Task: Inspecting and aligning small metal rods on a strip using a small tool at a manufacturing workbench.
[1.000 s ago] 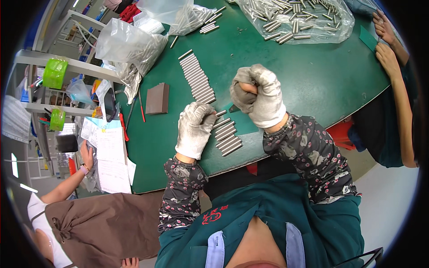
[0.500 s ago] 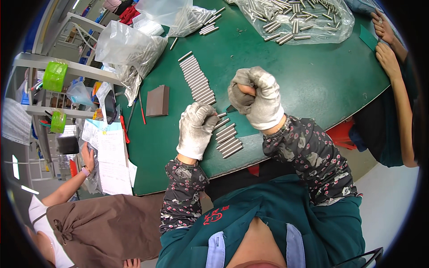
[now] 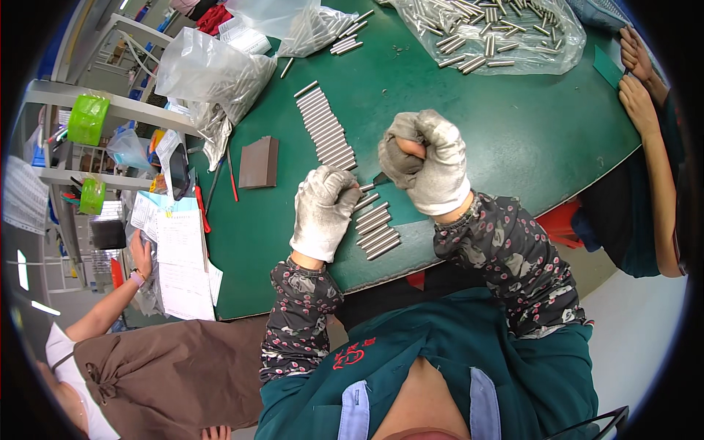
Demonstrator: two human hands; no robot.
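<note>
My left hand (image 3: 321,213), in a pale work glove, is closed with thumb and fingertips pinching a short steel pin (image 3: 367,188). Beside it, my gloved right hand (image 3: 425,158) is curled into a fist around a dark-tipped tool (image 3: 380,178), whose tip points toward that pin; the rest of the tool is hidden. The glove leaves part of the thumb bare. Just nearer than my left hand, several loose pins (image 3: 378,233) lie side by side. A slanting row of pins (image 3: 325,128) runs away from me beyond it.
A brown block (image 3: 259,163) sits left of the row. Clear plastic bags with pins (image 3: 499,33) lie at the far side, another bag (image 3: 209,73) at the far left. Papers (image 3: 183,257) lie by a person's hand (image 3: 141,255) at left. Another person's hands (image 3: 636,92) are at right.
My right hand has shifted very slightly to the right. Both hands keep their grips, and the pins lie as before.
</note>
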